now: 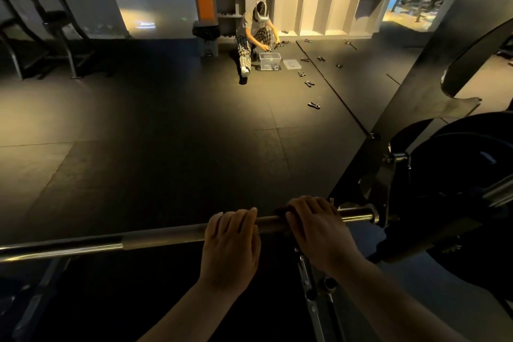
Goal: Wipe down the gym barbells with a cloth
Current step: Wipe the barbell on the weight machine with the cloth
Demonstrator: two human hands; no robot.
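Steel runs across our view: one barbell (166,234), its right end on the rack (395,175). We curl our left hand (230,241) over its shaft; just right, our right hand (319,230) grips what looks like one dark cloth (281,212) wrapped on it.

We're seeing the barbell (166,233) lying near-horizontal across the lower frame, its right end rising slightly and sitting in the rack (394,175). The shaft is showing dull grey, shinier at far left, and is carrying a dark plate (458,164) at the right end. The cloth (281,212) is looking dark, bunched on the bar, mostly hiding under our right hand (319,230).
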